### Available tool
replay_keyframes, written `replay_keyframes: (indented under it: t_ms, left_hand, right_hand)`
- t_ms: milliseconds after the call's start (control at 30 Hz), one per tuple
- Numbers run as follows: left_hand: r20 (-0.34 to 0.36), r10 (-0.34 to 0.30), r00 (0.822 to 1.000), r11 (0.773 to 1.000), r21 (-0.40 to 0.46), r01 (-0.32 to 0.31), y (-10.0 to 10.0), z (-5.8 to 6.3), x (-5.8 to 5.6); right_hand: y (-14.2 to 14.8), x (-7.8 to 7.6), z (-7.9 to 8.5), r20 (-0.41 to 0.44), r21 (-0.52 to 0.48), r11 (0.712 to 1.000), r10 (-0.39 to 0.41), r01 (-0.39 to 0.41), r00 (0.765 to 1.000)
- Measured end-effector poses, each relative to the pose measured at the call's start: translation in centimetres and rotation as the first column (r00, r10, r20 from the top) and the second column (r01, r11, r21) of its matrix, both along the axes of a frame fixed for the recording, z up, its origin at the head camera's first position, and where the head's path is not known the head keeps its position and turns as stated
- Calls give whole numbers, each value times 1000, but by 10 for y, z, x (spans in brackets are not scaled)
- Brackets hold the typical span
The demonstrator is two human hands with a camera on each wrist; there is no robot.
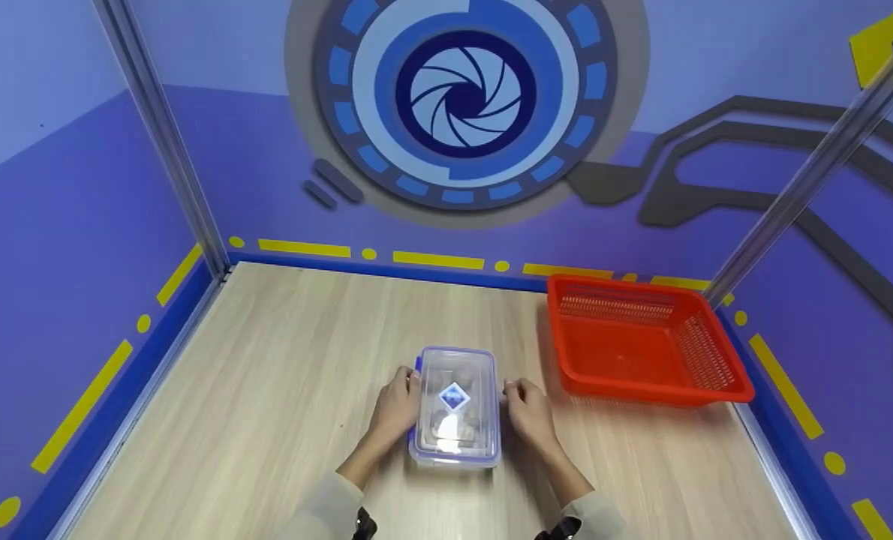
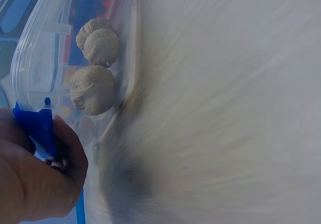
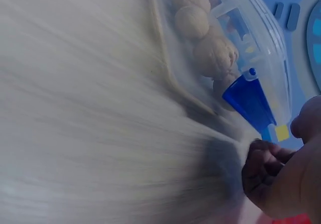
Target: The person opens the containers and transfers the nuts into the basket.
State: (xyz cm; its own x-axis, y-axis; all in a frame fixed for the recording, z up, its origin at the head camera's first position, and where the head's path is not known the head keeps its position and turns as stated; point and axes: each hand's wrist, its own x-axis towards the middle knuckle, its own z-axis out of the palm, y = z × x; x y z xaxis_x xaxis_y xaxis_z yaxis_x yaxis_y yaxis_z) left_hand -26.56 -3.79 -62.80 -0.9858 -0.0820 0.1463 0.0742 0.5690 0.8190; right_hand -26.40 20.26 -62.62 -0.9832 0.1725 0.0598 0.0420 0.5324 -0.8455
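A clear plastic food container (image 1: 458,442) with a blue-rimmed lid (image 1: 473,367) lies flat on the wooden table, between both hands. Through its wall show several round, wrinkled beige lumps (image 2: 95,91). At the container's left side, my left hand (image 1: 398,405) pinches a blue latch (image 2: 37,128) between thumb and finger. My right hand (image 1: 530,415) is just off the opposite side, fingers loosely curled and holding nothing. Beside it, in the right wrist view, another blue latch (image 3: 251,101) sticks outward from the container.
A red plastic basket (image 1: 619,394) with slotted walls stands at the table's back right. The wooden table (image 1: 296,352) is enclosed by blue printed panels (image 1: 251,165) and metal posts (image 1: 165,127). A blue and white diamond label (image 1: 455,397) is on the lid.
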Motion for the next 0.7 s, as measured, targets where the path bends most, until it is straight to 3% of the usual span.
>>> replay_keyframes:
  t_ms: [100, 233, 700]
  left_hand:
    - [1, 2, 1000, 1000, -20, -2, 0, 3, 0]
    - [-10, 9, 1000, 999, -51, -9, 1, 3, 0]
    - [-44, 16, 999, 998, -63, -18, 2, 2, -1]
  right_hand:
    - [-7, 2, 7, -31, 21, 1000, 22, -21, 999]
    - [-15, 5, 12, -10, 36, 999, 35, -34, 999]
    - [-24, 5, 5, -9, 89, 994, 70, -68, 998]
